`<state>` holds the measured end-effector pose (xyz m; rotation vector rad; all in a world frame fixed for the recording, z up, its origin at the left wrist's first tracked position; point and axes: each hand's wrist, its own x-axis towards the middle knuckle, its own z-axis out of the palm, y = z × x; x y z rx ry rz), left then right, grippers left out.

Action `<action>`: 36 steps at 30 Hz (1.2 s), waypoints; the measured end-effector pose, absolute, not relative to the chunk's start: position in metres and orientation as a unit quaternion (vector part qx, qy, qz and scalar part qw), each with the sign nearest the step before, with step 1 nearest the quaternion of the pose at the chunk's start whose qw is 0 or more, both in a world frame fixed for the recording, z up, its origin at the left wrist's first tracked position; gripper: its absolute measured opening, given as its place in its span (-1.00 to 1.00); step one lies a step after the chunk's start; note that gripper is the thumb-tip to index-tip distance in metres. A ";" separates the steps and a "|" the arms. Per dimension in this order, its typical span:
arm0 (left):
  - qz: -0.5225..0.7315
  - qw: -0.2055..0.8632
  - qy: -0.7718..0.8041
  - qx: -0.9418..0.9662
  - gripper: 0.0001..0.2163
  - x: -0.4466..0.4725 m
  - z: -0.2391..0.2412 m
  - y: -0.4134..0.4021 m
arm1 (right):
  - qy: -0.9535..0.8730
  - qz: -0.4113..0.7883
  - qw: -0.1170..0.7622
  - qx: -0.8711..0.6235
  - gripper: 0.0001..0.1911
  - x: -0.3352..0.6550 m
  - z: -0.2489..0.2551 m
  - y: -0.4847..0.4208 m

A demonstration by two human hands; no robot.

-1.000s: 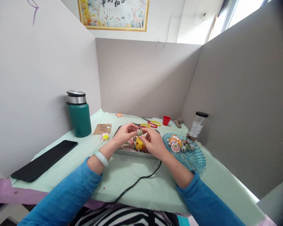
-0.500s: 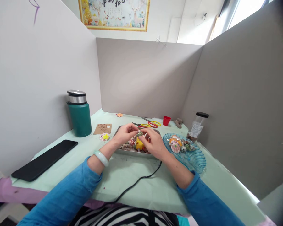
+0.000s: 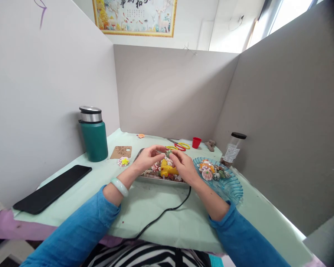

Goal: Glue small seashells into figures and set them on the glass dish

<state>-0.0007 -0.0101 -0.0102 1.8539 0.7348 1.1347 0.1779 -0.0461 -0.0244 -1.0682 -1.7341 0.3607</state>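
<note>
My left hand point(image 3: 149, 158), with a pale bracelet on its wrist, is closed at the fingertips over the metal tray point(image 3: 158, 180). Opposite it, my right hand point(image 3: 185, 167) pinches too. Between the fingertips of both is a small green-and-white shell point(image 3: 168, 152), partly hidden by the fingers. Below my hands a yellow glue gun point(image 3: 167, 169) lies on the tray's heap of shells and bits, close to my right fingers. A black cord point(image 3: 167, 210) runs from beside the tray toward the table's front edge.
On the right, a blue glass plate point(image 3: 236, 191) holds several shells, with a clear jar point(image 3: 232, 151) behind it. Scissors point(image 3: 180, 145) and a red cup point(image 3: 196, 142) lie beyond the tray. To the left are a green bottle point(image 3: 94, 139), a cardboard piece point(image 3: 121, 152) and a black slab point(image 3: 54, 188).
The small shell has shifted slightly right and down between my fingertips. My right hand has moved a little right, so more of the yellow glue gun shows.
</note>
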 end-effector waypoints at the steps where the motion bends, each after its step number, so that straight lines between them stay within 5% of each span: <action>1: 0.440 0.412 0.292 0.743 -0.64 -0.001 -0.010 -0.010 | -0.719 0.152 0.512 -0.444 -0.63 0.178 -0.024 -0.046; 18: 0.449 0.442 0.280 0.725 -0.71 0.000 -0.009 -0.012 | -0.726 0.188 0.504 -0.428 -0.64 0.176 -0.025 -0.049; 29: 0.442 0.515 0.278 0.680 -0.70 -0.003 -0.010 -0.010 | -0.761 0.112 0.487 -0.415 -0.55 0.172 -0.023 -0.051; 36: 0.425 0.513 0.294 0.685 -0.69 -0.002 -0.013 -0.007 | -0.774 0.071 0.473 -0.415 -0.72 0.173 -0.025 -0.051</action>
